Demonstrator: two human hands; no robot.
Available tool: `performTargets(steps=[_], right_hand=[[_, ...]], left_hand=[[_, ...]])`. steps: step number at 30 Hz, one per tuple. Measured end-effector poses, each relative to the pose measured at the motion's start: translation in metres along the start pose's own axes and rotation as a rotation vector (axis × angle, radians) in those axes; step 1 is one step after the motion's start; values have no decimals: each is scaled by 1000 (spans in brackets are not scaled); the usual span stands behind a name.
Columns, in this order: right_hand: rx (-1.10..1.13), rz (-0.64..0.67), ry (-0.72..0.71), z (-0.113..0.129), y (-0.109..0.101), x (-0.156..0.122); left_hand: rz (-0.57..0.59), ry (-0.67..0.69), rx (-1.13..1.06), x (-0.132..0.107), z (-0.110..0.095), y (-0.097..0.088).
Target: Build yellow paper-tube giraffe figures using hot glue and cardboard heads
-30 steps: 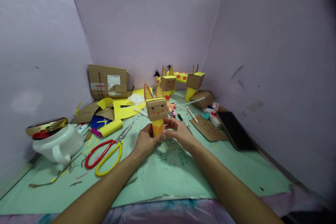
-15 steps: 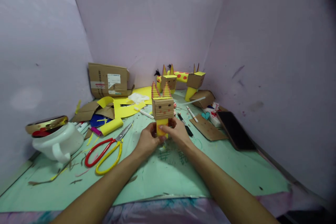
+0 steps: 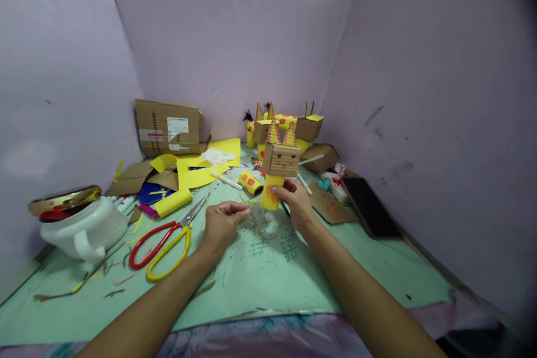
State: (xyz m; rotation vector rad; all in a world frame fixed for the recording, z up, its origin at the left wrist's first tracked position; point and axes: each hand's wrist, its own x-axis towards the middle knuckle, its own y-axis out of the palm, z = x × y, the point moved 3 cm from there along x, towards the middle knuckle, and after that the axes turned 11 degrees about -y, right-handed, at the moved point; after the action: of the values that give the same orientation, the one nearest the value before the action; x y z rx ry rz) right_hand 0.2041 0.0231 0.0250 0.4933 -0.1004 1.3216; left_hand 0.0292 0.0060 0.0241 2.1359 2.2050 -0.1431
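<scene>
My right hand (image 3: 297, 201) grips the yellow tube neck of a cardboard animal figure (image 3: 282, 160) and holds it upright. The figure has a box head with a drawn face, two pointed striped ears and an orange spot on its neck. To the left, my left hand (image 3: 224, 225) is apart from the figure, its thumb and fingers pinched together low over the table. What lies in the pinch, if anything, I cannot make out. Behind, between both hands, lies a yellow roll with orange spots (image 3: 251, 184). Scissors (image 3: 181, 235) with red and yellow handles lie left of my left hand.
A white pot (image 3: 86, 229) with a tilted gold lid stands at left. Behind are a cardboard box (image 3: 168, 127), yellow paper (image 3: 201, 178) and similar figures (image 3: 308, 127). At right lie a cardboard sheet (image 3: 331, 206) and a phone (image 3: 371, 208). Walls enclose three sides.
My left hand has let go of the figure's neck and moved left. My right hand has carried the figure right and slightly up. The spotted yellow roll now shows behind.
</scene>
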Motion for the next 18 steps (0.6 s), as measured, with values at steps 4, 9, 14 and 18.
performTargets(steps=[4,9,14,18], right_hand=[[2,1,-14,0,2,-1],[-19,2,-29,-1,1,-1],[-19,30,-26,-2,2,-1],[-22,66,-16,-1,3,-1]], left_hand=[[19,-25,-2,-1,-1,-1],[39,-33,14,-1,-3,-5],[20,-38,81,-1,-2,-7],[-51,31,228,14,-7,-12]])
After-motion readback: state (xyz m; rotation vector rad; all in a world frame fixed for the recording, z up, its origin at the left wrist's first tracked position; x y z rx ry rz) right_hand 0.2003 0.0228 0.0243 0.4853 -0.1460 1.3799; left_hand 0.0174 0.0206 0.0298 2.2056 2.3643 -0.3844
